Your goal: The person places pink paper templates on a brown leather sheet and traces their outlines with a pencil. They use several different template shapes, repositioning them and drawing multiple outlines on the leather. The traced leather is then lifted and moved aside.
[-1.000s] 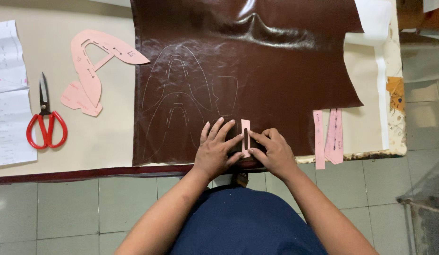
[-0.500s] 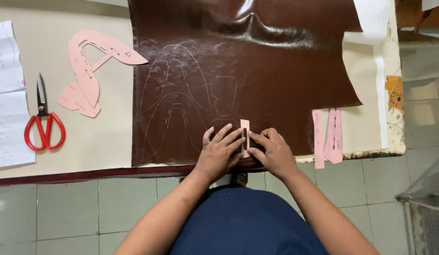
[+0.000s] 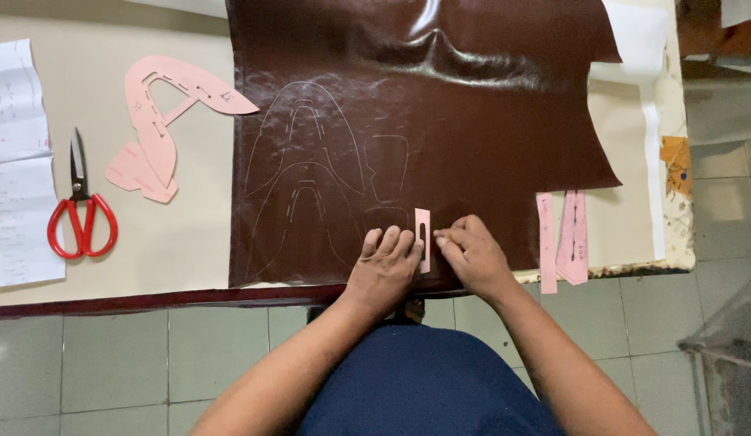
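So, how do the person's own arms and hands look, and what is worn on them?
Both forearms are bare, with no sleeve reaching them in view. The left hand and the right hand wear no gloves, and no ring, watch or bracelet can be seen. Below the arms, the person wears dark blue clothing, plain and without visible markings.

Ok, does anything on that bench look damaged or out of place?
The brown leather sheet bulges in a ridge near its far edge instead of lying flat. The table's right edge looks chipped and stained. Both hands pin a small pink template.
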